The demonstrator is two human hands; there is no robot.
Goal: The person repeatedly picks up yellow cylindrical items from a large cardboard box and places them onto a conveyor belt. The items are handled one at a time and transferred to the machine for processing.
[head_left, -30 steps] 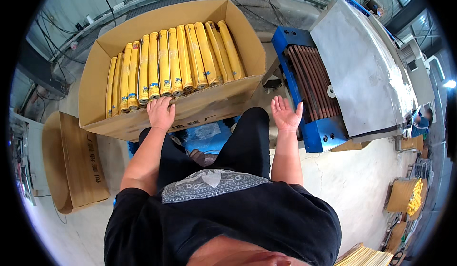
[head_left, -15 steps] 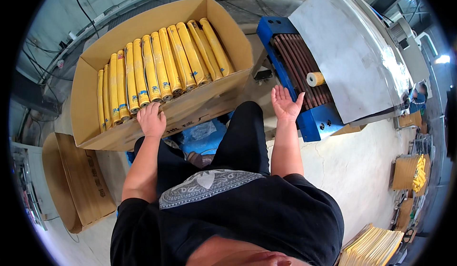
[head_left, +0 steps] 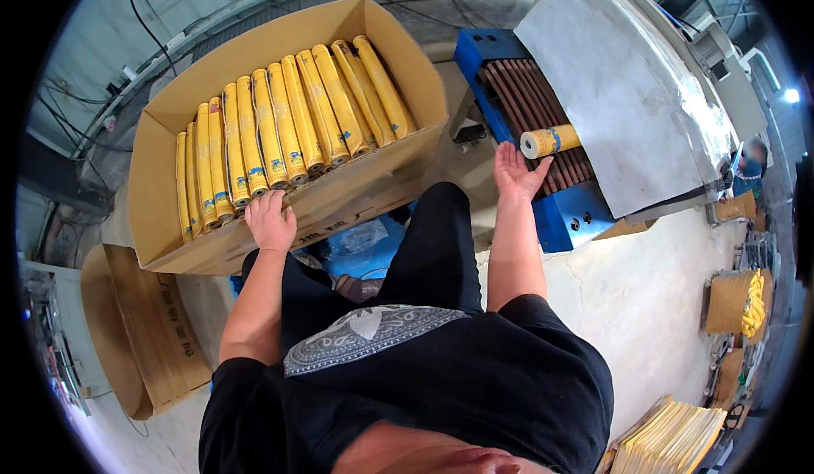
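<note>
My right hand (head_left: pixel 518 175) is palm up with its fingers spread, at the end of a yellow wrapped roll (head_left: pixel 551 139). That roll sticks out over the dark roller bed (head_left: pixel 526 92) of a machine, its far part hidden under a grey metal cover. Whether my fingertips touch the roll, I cannot tell. My left hand (head_left: pixel 271 221) lies with fingers stretched over the near rim of a large cardboard box (head_left: pixel 398 37), beside the lower ends of several yellow rolls (head_left: pixel 292 122) standing in a row inside. It holds nothing.
The machine has a blue end frame (head_left: pixel 570 220) and a grey metal cover (head_left: pixel 623 92). At left stands another cardboard box (head_left: pixel 157 338). A stack of yellowish sheets (head_left: pixel 666 440) is at lower right, and a carton of yellow rolls (head_left: pixel 725 304) lies farther right. Another person (head_left: pixel 750 169) is at the far right.
The yellow roll has come farther out from under the cover, toward my right hand. My right hand has shifted slightly up and right. My left hand has stayed at the box rim.
</note>
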